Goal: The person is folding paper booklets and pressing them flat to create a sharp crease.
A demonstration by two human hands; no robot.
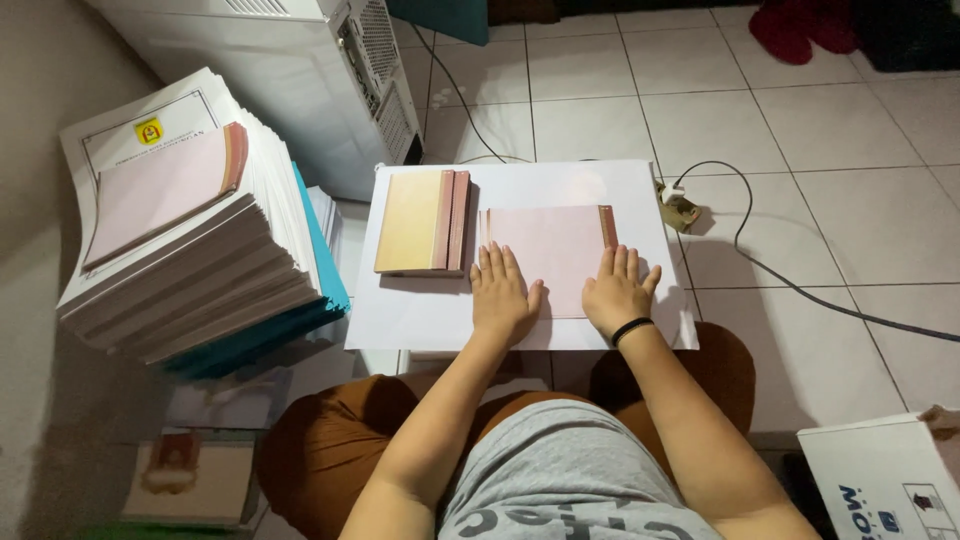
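Seen from the head camera: left hand (503,292) and right hand (618,293) pressed flat, fingers spread, gripping nothing, both palms down on the near edge of a pink booklet (553,250) lying on a white board (420,315) set over the lap. Brown spine strip of that booklet turned to the right, just above the right fingertips. Just beside it to the left, not quite touching, a small stack of yellow booklets (420,222), spines also to the right. Off the board's left edge, a tall leaning pile of printed sheets (190,260) topped by another pink booklet (165,190), resting on something teal. Beyond the board, a white machine (300,70); to the right, a black cable (800,290) trailing across the tiled floor (850,130) from a plug (678,208). Likely risks: uneven pressure skewing the pink cover before it settles; board tipping off the knees under a shift of weight; leaning pile sliding sideways if nudged by an elbow; cable snagged by a moving leg.
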